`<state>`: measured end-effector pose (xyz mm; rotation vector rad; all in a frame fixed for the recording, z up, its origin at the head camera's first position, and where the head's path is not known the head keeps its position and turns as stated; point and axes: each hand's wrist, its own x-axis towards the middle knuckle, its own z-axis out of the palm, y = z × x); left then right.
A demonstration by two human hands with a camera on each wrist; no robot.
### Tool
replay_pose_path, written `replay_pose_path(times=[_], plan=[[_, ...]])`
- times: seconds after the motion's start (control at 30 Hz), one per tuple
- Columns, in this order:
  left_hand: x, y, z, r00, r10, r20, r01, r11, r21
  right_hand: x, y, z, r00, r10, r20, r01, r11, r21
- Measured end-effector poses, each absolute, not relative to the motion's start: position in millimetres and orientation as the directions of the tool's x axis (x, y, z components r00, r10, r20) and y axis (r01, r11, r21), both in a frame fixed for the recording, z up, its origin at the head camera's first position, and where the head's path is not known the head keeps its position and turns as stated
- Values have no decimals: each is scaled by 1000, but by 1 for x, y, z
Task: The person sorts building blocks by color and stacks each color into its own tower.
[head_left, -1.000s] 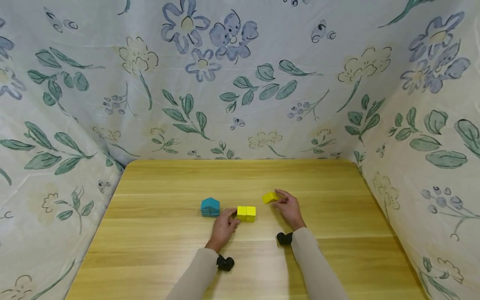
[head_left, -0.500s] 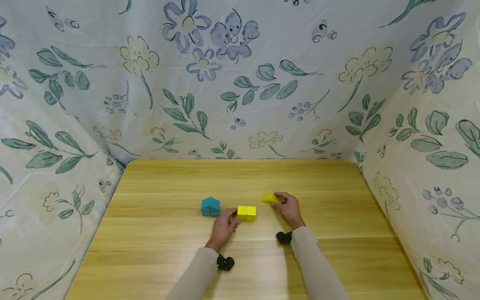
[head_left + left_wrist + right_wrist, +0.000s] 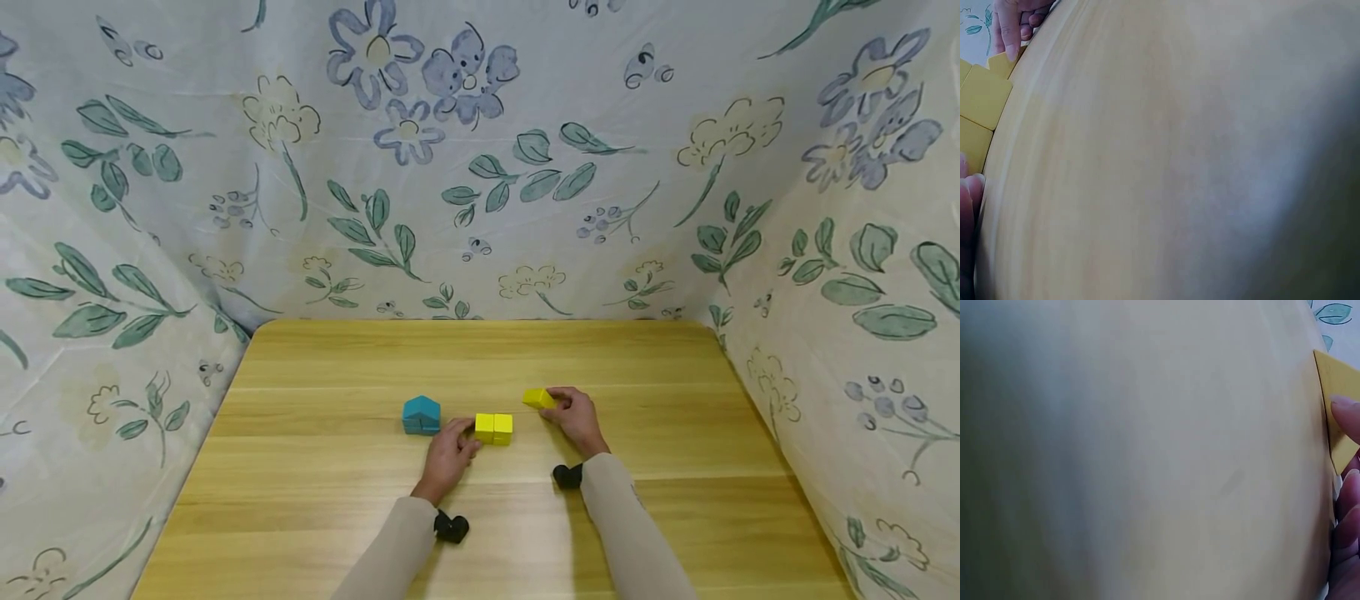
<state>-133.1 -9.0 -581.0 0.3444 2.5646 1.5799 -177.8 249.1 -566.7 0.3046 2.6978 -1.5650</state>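
Two yellow cubes (image 3: pixel 493 428) stand side by side on the table. My left hand (image 3: pixel 447 454) grips the left one, thumb at its front and fingers behind; in the left wrist view its fingertips (image 3: pixel 971 184) lie right at the yellow surface. Up and to the right, my right hand (image 3: pixel 576 417) pinches a yellow triangular block (image 3: pixel 537 398) low over the table. The right wrist view shows the thumb (image 3: pixel 1346 415) across this triangular block's face (image 3: pixel 1335 381). Left of my left hand sits a blue house-shaped group of blocks (image 3: pixel 422 415), a pointed piece above two smaller ones.
The wooden table (image 3: pixel 337 500) reaches back to a flower-printed cloth (image 3: pixel 480 208), which also hangs at both sides. A black wrist camera (image 3: pixel 451 527) is strapped to my left wrist, another black camera (image 3: pixel 567 477) to my right.
My right hand has come down slightly with the yellow triangular block, which was tilted and now lies flatter near the table. My left hand and the blue blocks have stayed in place.
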Motion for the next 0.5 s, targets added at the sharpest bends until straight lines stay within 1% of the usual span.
replay_pose_path(times=[0.23, 0.5], plan=[[-132, -9, -580, -967, 253, 34, 141, 418, 898, -177, 249, -567, -982, 166, -95, 165, 483, -860], [-133, -10, -580, -967, 252, 23, 133, 431, 893, -175, 247, -564, -983, 158, -89, 157, 487, -859]])
